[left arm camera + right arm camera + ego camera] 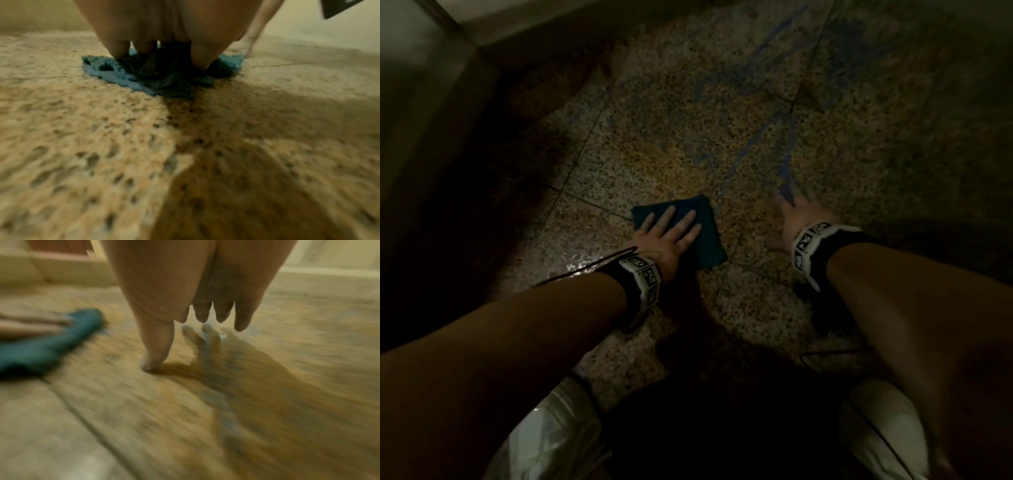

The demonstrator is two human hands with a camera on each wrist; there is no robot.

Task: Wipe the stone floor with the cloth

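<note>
Left hand point(667, 240) lies flat, fingers point(686, 222) straight and slightly spread, pressing the folded blue cloth point(705, 236) onto the speckled stone floor point(688, 137), right hand point(798, 214) blurred, fingers point(242, 318) straight, thumb tip touching the floor beside blue streaks point(787, 161)

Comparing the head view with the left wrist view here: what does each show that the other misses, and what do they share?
Only the head view shows blue streaks on the stone floor ahead of the hands, both wristbands, and the right hand spread flat, blurred, apart from the cloth.

Only the left wrist view shows the cloth's nubby, rumpled edge from floor level, and a wall beyond.

Both show the left hand resting flat on the blue cloth, fingers straight, on speckled stone.
</note>
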